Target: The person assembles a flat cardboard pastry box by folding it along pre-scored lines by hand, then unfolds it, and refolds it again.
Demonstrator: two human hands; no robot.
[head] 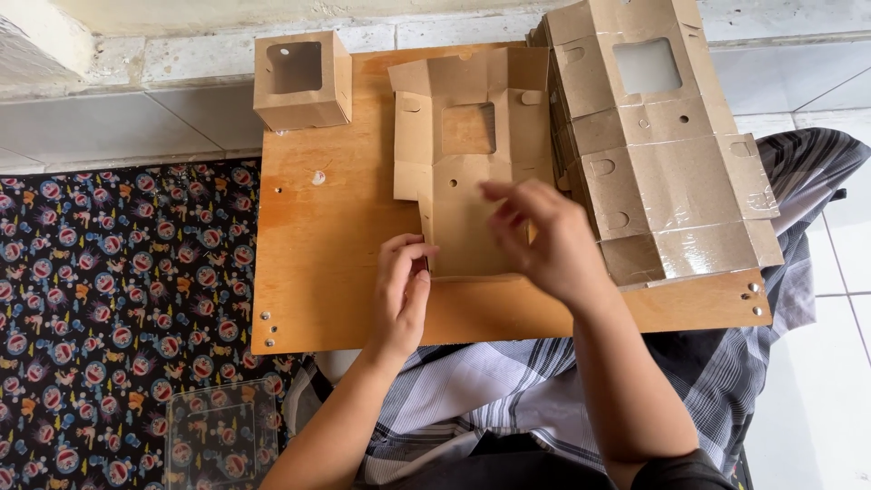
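A flat brown cardboard box blank (467,154) with a square window cut-out lies on a wooden board (318,263) across my lap. My left hand (402,295) rests on the board with its fingertips pinching the blank's lower left edge. My right hand (540,240) hovers over the blank's lower right part, blurred, fingers apart, and it holds nothing that I can see. To the right a stack of flat blanks (658,136) with clear film windows leans over the board's right side.
A folded brown box (301,80) with a window stands at the board's far left corner. A clear plastic sheet (222,436) lies on the patterned dark mat (109,299) at left. White floor tiles (817,390) lie at right, and checked cloth (490,381) covers my lap.
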